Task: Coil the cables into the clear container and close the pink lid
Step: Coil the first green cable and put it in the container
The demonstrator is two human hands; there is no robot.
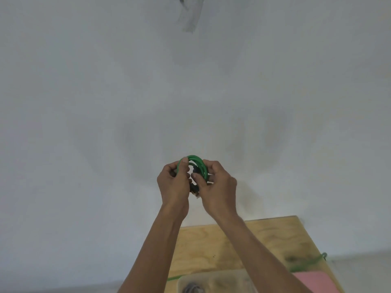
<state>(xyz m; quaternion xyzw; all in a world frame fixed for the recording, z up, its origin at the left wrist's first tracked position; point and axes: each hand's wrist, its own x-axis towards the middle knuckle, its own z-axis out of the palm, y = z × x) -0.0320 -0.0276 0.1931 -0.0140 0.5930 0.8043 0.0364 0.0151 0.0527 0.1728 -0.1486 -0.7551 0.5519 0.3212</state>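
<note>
A green cable is wound into a small coil held up in front of a pale wall. My left hand grips the coil's left side, thumb laid over the loops. My right hand pinches its right side, with a dark connector between the two hands. Low in the view, the clear container stands on a wooden table, partly behind my forearms. The pink lid lies to the container's right.
Another length of green cable trails over the table's right edge, and a green strand shows left of the container. A grey strip hangs on the wall at the top. The floor shows beyond the table's edges.
</note>
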